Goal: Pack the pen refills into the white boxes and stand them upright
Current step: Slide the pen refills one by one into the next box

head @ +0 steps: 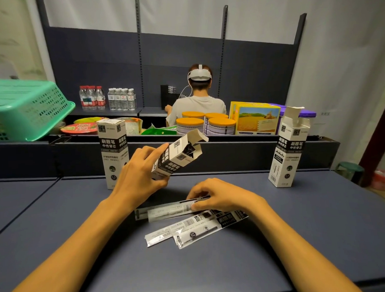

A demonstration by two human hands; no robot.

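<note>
Your left hand [140, 171] grips tilted open box [176, 157], mouth up-right, right hand [219, 197] pinching flat refill packet [167, 211], bare table [58, 216] around.

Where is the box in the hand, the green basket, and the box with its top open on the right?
held box [176, 158], head view, its printed side
green basket [31, 105], head view, its holed side wall
open box [289, 151], head view, its front face

Green basket [26, 108] tipped at far left; water bottles [108, 100] lined on shelf; orange-lidded tins [206, 123] beside yellow box [255, 119].
</note>
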